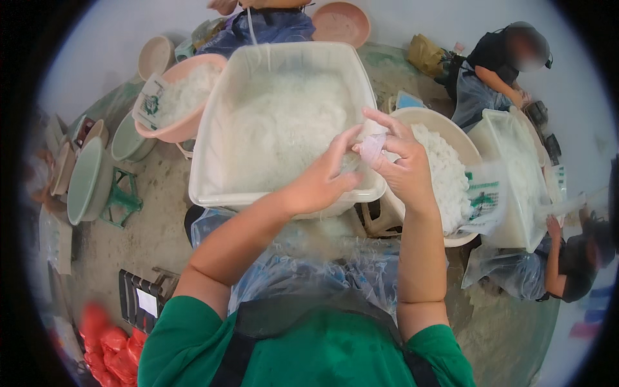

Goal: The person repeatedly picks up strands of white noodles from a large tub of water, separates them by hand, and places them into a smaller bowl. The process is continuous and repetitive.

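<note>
Both my hands are raised over the right side of a large white rectangular tub (pixel 201 168) holding cloudy water and white fibrous material (pixel 290 109). My left hand (pixel 325 180) has its thumb apart from its fingers, with nothing visible between them. Its fingertips come close to my right hand (pixel 405 164); whether they touch is unclear. On my right hand the fingers are spread, one stretched toward the upper left. A pale lilac wrap (pixel 373 149) surrounds one of its digits, whose tip pokes out.
Right of the tub stands a round basin (pixel 474 145) heaped with white fluffy material, a printed plastic bag (pixel 483 200) at its rim. A pink basin (pixel 174 137) sits at the left. Co-workers (pixel 496 71) surround other tubs. A green stool (pixel 122 200) and red bags (pixel 113 348) are leftward.
</note>
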The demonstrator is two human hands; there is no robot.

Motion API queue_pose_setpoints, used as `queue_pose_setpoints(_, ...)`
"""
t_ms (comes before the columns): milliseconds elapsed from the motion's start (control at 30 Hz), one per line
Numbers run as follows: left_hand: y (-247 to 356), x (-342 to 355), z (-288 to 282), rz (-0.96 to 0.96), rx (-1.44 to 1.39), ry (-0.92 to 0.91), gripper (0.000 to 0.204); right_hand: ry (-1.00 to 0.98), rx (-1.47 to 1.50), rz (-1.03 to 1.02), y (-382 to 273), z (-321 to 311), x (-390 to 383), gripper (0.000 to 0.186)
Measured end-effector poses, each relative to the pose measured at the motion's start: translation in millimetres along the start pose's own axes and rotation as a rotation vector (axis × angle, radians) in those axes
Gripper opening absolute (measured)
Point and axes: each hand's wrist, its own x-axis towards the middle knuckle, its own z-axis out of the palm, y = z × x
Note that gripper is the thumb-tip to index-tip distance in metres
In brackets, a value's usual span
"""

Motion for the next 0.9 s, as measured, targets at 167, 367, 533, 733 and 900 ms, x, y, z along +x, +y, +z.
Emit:
queue_pose_setpoints(167, 12, 14, -30, -0.409, -0.224, -0.323, 0.026, 0.474, 0.838, 0.183, 11, -14, -11, 0.022)
queue_pose_setpoints(367, -26, -5, 2, -0.07, 0.194, -0.11, 0.016, 0.374, 1.267, 0.215, 2, 4, -7, 0.016)
queue_pose_setpoints(533, -42, 18, -6, -0.456, -0.66, 0.427, 0.014, 0.248, 1.121, 0.055, -29, 0, -7, 0.013)
queue_pose_setpoints(733, -48, -60, -37, -0.574, -1.066, 0.835, 0.01, 0.336, -0.895, -0.029, 47, -4, -56, 0.023)
queue_pose_setpoints(900, -130, -124, -1, -0.644, -0.861, 0.879, 0.014, 0.048, -0.255, 0.398, 53, 72, -90, 0.014)
